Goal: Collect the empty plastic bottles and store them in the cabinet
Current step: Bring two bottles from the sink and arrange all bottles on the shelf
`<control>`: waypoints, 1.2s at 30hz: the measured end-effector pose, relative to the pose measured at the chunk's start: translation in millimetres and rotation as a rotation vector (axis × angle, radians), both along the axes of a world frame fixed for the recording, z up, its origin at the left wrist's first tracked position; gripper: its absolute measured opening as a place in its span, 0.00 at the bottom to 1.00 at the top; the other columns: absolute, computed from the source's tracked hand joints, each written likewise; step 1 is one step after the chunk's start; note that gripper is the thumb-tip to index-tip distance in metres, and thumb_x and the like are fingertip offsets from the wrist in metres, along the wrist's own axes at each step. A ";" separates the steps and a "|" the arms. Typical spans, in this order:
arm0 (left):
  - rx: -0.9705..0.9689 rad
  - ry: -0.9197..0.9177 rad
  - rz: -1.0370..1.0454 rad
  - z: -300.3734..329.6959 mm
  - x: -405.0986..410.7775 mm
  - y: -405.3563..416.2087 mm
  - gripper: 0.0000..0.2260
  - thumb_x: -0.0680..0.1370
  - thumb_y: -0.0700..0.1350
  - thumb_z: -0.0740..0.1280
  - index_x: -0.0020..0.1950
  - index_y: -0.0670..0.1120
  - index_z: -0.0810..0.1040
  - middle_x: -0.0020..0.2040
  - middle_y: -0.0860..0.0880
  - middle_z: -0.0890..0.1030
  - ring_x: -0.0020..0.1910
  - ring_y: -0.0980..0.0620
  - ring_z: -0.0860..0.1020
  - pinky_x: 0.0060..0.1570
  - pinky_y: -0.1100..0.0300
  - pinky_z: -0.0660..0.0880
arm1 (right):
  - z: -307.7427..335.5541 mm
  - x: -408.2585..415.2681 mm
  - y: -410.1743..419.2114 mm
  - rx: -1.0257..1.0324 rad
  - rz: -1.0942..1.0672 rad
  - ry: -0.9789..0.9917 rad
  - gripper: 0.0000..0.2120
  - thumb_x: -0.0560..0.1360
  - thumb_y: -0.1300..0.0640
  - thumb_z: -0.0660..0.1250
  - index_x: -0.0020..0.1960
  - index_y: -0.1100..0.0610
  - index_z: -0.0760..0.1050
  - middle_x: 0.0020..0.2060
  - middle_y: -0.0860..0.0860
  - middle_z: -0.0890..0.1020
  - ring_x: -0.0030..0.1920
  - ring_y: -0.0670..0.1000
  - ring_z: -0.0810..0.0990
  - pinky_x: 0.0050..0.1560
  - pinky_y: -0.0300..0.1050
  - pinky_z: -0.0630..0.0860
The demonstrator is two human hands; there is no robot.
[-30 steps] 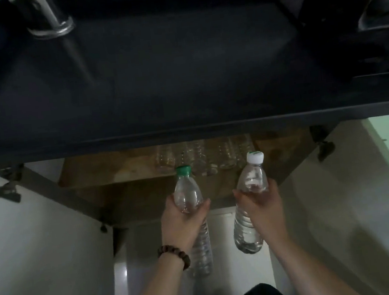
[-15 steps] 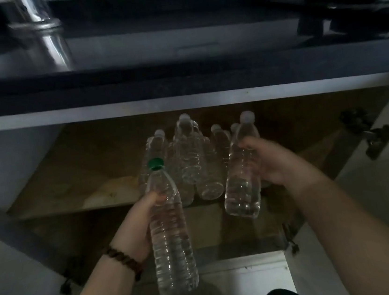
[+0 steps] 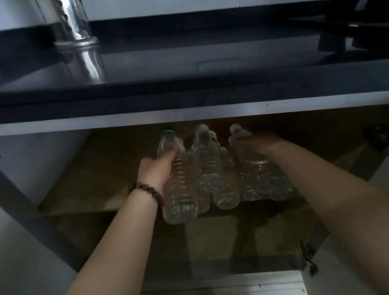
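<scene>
Bottles are getting shelved: left hand (image 3: 157, 169) grips the green-capped bottle (image 3: 175, 181), right hand (image 3: 256, 143) the white-capped bottle (image 3: 246, 148), so next they probably just need setting down beside the stored cluster (image 3: 219, 181).

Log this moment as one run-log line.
left hand: grips green-capped bottle | right hand: grips white-capped bottle | place: cabinet shelf, beside stored bottles

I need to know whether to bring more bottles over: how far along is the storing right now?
Done: several clear bottles already stand on the cabinet shelf. In hand: the left hand grips a green-capped bottle at the group's left, and the right hand holds a white-capped bottle at its right. Left: releasing both.
</scene>
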State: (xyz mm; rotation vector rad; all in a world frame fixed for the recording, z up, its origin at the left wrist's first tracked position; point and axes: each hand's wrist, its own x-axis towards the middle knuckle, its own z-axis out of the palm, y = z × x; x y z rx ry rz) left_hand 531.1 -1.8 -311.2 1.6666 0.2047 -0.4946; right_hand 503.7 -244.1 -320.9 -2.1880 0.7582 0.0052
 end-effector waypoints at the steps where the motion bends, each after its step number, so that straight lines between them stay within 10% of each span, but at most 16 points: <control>1: -0.013 0.022 -0.001 4.1 8.4 -4.9 0.28 0.70 0.61 0.71 0.62 0.46 0.70 0.49 0.45 0.81 0.46 0.44 0.81 0.49 0.48 0.77 | 0.0 -1.6 1.3 -0.004 -0.001 0.010 0.18 0.77 0.36 0.54 0.53 0.47 0.72 0.46 0.54 0.78 0.46 0.55 0.79 0.38 0.45 0.69; 8: 0.128 -0.258 -0.052 -2.3 42.8 -32.8 0.34 0.70 0.54 0.75 0.72 0.48 0.66 0.65 0.47 0.75 0.62 0.46 0.75 0.61 0.49 0.72 | -8.5 -8.1 -0.7 0.035 -0.066 -0.075 0.20 0.75 0.34 0.60 0.58 0.46 0.72 0.45 0.48 0.77 0.38 0.46 0.73 0.32 0.40 0.63; 13: 0.219 -0.359 -0.310 -9.0 40.4 -29.1 0.16 0.75 0.53 0.69 0.62 0.54 0.75 0.54 0.54 0.77 0.48 0.56 0.74 0.50 0.54 0.72 | -9.1 -12.3 -2.3 0.075 -0.098 -0.097 0.21 0.74 0.34 0.62 0.55 0.49 0.74 0.44 0.48 0.78 0.37 0.46 0.73 0.33 0.40 0.63; 19: 0.189 -0.339 -0.428 -23.3 35.1 -10.9 0.26 0.77 0.52 0.66 0.73 0.62 0.62 0.73 0.52 0.67 0.69 0.47 0.68 0.65 0.45 0.68 | -1.9 -9.1 4.8 -0.018 -0.088 -0.066 0.26 0.76 0.33 0.57 0.63 0.51 0.73 0.57 0.56 0.79 0.55 0.56 0.78 0.48 0.44 0.68; 23: 0.148 -0.333 -0.333 -34.3 28.1 -6.3 0.29 0.76 0.55 0.67 0.75 0.59 0.60 0.72 0.49 0.67 0.68 0.45 0.69 0.64 0.44 0.69 | -7.3 -23.8 7.8 0.160 -0.072 -0.142 0.29 0.73 0.38 0.66 0.71 0.44 0.66 0.67 0.52 0.73 0.61 0.54 0.75 0.57 0.52 0.74; 36: 0.154 -0.523 -0.567 -65.9 5.3 27.1 0.56 0.58 0.45 0.81 0.76 0.61 0.49 0.66 0.62 0.63 0.67 0.62 0.62 0.67 0.55 0.63 | -61.7 -88.9 29.3 -0.417 0.163 -0.121 0.50 0.62 0.24 0.64 0.74 0.34 0.40 0.77 0.46 0.54 0.77 0.57 0.48 0.71 0.63 0.54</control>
